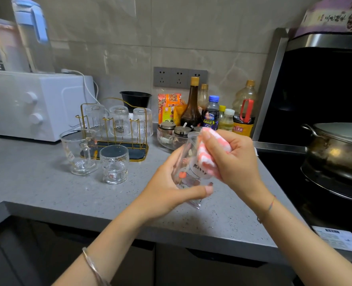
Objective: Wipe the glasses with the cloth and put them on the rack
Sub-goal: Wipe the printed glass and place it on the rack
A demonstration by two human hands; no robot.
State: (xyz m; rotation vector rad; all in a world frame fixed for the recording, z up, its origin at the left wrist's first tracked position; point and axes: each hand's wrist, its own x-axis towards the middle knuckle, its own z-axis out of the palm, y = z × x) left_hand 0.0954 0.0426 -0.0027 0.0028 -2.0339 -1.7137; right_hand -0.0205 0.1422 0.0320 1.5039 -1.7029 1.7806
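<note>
In the head view, I am watching the left hand (171, 182) holding a clear printed glass (188, 176) above the grey counter (47, 182). Its fingers are curling round the far side and the thumb is lying across the near side. The glass is tilting, with its mouth pointing up and away.

The right hand (233, 159) is gripping a pink-and-white cloth (207, 159), with the fingers closed tightly around it, and is pressing it against the upper part of the glass. I cannot tell if the cloth is going inside the mouth or only touching the wall.

The gold wire rack (117, 129) is standing further left, near a white oven (26, 104), and is carrying three ribbed glasses (119, 118) upside down. A glass mug (79, 151) and a small glass (115, 164) are standing upright on the counter just in front of the rack.

Sauce bottles (191, 108) are standing by the wall, and a steel pot (340, 147) is sitting at the right.
</note>
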